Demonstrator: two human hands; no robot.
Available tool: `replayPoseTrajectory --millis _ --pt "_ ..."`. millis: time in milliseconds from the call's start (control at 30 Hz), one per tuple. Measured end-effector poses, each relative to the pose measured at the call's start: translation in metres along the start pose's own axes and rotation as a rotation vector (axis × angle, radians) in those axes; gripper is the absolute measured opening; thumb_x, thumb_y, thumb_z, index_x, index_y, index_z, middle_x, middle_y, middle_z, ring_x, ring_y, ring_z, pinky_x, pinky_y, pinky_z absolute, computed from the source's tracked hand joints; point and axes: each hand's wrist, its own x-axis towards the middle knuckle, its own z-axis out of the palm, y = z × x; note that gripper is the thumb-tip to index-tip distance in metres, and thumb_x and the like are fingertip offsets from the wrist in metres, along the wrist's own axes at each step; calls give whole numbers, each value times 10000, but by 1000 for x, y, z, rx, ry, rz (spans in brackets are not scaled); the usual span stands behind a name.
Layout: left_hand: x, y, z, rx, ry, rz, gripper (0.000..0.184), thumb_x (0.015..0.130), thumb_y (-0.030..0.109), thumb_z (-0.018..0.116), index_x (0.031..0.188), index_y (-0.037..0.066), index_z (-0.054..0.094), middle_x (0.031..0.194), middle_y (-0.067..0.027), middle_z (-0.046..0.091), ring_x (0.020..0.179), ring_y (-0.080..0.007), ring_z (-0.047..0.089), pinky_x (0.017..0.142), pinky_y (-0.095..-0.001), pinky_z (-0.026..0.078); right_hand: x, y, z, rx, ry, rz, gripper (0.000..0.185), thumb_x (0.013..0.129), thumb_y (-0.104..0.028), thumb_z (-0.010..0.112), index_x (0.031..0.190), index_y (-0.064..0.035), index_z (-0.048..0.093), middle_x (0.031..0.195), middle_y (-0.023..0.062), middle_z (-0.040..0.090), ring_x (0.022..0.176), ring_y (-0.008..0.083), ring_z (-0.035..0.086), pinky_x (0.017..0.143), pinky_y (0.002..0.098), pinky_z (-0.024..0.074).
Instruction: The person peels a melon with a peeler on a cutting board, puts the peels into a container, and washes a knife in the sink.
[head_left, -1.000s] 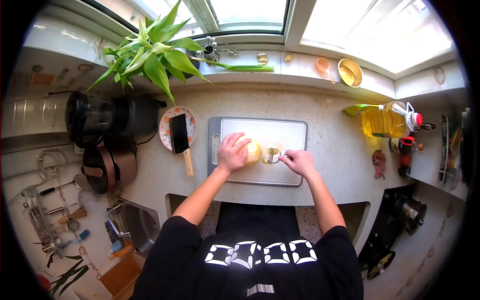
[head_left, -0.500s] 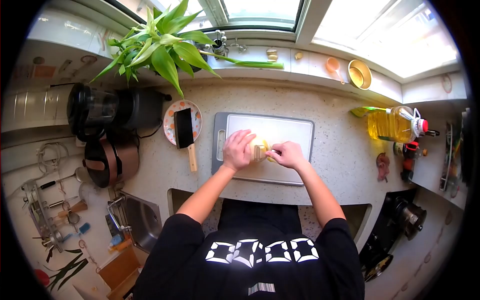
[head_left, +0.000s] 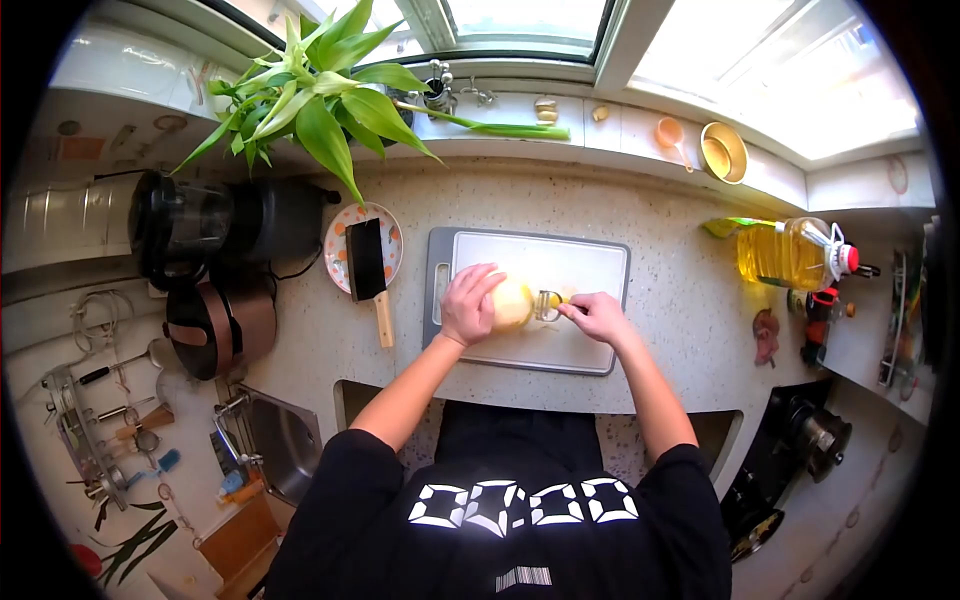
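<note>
My left hand (head_left: 470,306) is closed over the left side of a pale yellow, rounded vegetable (head_left: 512,303), perhaps a large potato; its exact kind is unclear. The vegetable rests on a white cutting board (head_left: 570,345) with a grey border. My right hand (head_left: 597,318) grips the handle of a peeler (head_left: 547,305), whose metal head is just right of the vegetable with a small gap between them. Small yellowish bits lie on the board near the peeler.
Left of the board, a cleaver (head_left: 367,262) lies across a patterned plate (head_left: 335,225). An oil bottle (head_left: 785,252) and a piece of meat (head_left: 765,336) are on the right. A leafy plant (head_left: 325,100) overhangs the back left; a sink (head_left: 285,440) is at lower left.
The peeler and my right hand have moved right, off the vegetable, uncovering more of its pale surface. My left hand stays on it, shifted slightly left.
</note>
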Motion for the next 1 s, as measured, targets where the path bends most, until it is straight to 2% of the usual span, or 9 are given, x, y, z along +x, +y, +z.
replayPoseTrajectory --millis 33,167,367,567,667,767,867,1000 --pt "1 0 0 0 -3 2 376 832 88 549 1149 99 750 1253 -136 702 1161 -375 644 1033 -452 520 1 -12 3 122 50 -56 515 952 -603 605 838 -119 736 726 136 690 710 354 668 656 446 512" --pt "2 -1 0 -10 -2 4 380 827 80 552 1153 97 748 1249 -140 704 1158 -380 645 1033 -451 520 17 -47 10 177 6 -144 541 942 -604 627 767 -100 711 647 135 647 619 348 630 602 434 479" --pt "1 0 1 7 -9 12 379 823 76 558 1148 97 751 1241 -139 706 1151 -375 648 1023 -450 522 23 -51 -1 15 10 -144 572 923 -641 630 747 -101 702 642 132 640 623 342 630 596 434 476" --pt "6 8 3 53 -14 16 370 821 106 565 1136 118 759 1243 -113 708 1142 -358 650 1006 -441 526 26 -24 2 67 -41 -95 574 928 -646 621 760 -105 714 661 137 651 639 349 631 609 433 483" --pt "7 9 4 63 -22 15 367 822 121 565 1133 123 759 1244 -107 708 1143 -351 651 1006 -437 527 21 -15 -2 60 -8 -63 566 926 -647 622 776 -113 733 691 130 677 676 356 655 624 434 496" --pt "3 6 5 43 -14 7 364 820 121 565 1129 122 759 1243 -110 707 1146 -349 650 1003 -435 531 9 8 -8 -203 71 16 550 928 -644 619 795 -126 752 725 117 705 725 363 684 644 445 514" --pt "3 -2 1 15 -2 7 362 820 116 565 1127 117 756 1242 -115 706 1147 -351 651 998 -437 536 -9 25 -2 -118 90 90 545 930 -649 611 804 -141 763 755 107 725 768 365 703 664 458 531" --pt "5 6 2 9 -16 20 377 829 97 530 1141 72 741 1238 -153 698 1148 -378 643 1020 -446 525 -31 -24 19 -62 189 -102 462 898 -593 693 754 -155 729 708 76 704 717 312 706 646 451 530"
